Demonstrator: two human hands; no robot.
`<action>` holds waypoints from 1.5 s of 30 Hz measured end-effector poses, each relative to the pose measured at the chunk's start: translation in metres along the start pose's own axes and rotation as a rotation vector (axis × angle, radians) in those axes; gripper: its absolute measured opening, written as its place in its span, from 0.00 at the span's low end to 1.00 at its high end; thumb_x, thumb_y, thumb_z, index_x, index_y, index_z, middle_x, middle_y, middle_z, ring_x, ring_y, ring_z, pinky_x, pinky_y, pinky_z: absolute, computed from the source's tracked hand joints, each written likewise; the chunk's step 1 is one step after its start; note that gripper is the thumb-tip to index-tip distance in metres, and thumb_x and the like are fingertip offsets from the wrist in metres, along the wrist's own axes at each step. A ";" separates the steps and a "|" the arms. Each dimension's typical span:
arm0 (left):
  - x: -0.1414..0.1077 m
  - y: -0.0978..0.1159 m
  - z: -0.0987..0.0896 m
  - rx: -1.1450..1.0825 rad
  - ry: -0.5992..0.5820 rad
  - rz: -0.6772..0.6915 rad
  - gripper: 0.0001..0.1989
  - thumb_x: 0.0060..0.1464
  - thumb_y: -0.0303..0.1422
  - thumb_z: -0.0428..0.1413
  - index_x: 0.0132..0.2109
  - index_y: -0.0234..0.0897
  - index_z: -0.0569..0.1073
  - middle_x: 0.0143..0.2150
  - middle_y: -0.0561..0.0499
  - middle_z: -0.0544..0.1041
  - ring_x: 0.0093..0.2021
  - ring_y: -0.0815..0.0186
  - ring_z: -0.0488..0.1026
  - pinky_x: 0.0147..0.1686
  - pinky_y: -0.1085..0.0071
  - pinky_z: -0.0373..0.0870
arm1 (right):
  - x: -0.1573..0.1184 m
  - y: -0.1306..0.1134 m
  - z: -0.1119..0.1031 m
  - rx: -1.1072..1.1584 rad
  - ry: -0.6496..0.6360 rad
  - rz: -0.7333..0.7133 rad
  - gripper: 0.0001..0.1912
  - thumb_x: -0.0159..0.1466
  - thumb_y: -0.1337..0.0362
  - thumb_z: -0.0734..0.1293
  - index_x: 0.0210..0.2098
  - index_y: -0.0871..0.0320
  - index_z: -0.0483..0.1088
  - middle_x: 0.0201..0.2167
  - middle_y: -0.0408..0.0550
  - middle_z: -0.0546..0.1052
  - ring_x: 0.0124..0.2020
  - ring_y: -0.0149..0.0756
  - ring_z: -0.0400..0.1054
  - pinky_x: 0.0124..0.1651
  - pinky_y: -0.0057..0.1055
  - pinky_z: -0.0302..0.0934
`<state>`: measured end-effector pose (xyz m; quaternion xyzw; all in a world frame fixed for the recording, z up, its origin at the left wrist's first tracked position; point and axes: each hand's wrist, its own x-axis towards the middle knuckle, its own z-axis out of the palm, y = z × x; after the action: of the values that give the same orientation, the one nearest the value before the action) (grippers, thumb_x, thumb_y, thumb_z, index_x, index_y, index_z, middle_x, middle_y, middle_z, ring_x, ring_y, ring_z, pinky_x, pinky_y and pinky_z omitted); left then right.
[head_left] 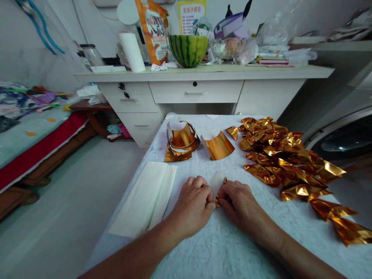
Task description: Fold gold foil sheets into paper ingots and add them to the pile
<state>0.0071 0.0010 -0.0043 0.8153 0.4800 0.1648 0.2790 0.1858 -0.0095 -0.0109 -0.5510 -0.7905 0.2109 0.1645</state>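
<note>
Between my hands, over the cloth-covered table, is a sheet of gold foil paper [221,192], partly rolled or folded, its pale back showing at the top. My left hand [195,205] is closed at its left edge, thumb and fingers pinched together. From the other side my right hand [238,202] grips the folded gold part; its fingertips are partly hidden. Just beyond lies a curved gold foil sheet [219,145], with a stack of curled gold sheets [183,142] to its left. Folded gold foil pieces [271,151] are heaped to the right.
White paper sheets [142,199] lie left of my left arm. Behind the table stands a white desk [197,92] bearing a watermelon half [188,50], an orange snack bag [154,33] and a paper roll [131,51]. A front-loading washing machine [345,128] is at the right.
</note>
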 end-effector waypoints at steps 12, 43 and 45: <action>0.002 0.002 0.001 0.003 -0.011 -0.032 0.04 0.52 0.27 0.57 0.32 0.38 0.69 0.39 0.51 0.67 0.44 0.60 0.62 0.44 0.62 0.59 | -0.004 0.000 0.002 0.045 0.054 0.004 0.04 0.62 0.70 0.62 0.32 0.56 0.63 0.29 0.45 0.71 0.34 0.39 0.63 0.40 0.37 0.52; 0.001 0.001 0.003 -0.007 -0.003 -0.018 0.04 0.51 0.26 0.56 0.32 0.38 0.69 0.40 0.52 0.68 0.44 0.61 0.62 0.44 0.64 0.57 | -0.010 0.026 0.005 -0.173 0.164 -0.054 0.41 0.60 0.69 0.65 0.68 0.42 0.47 0.60 0.55 0.60 0.59 0.53 0.56 0.57 0.55 0.54; 0.001 0.001 0.003 -0.004 -0.006 -0.022 0.04 0.51 0.26 0.56 0.32 0.38 0.68 0.40 0.52 0.68 0.44 0.60 0.62 0.43 0.64 0.57 | -0.010 0.028 0.004 -0.167 0.160 -0.055 0.42 0.59 0.69 0.65 0.68 0.42 0.45 0.61 0.54 0.60 0.60 0.53 0.56 0.57 0.54 0.54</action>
<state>0.0095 0.0005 -0.0061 0.8099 0.4878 0.1602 0.2838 0.2100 -0.0112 -0.0293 -0.5559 -0.8045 0.0949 0.1864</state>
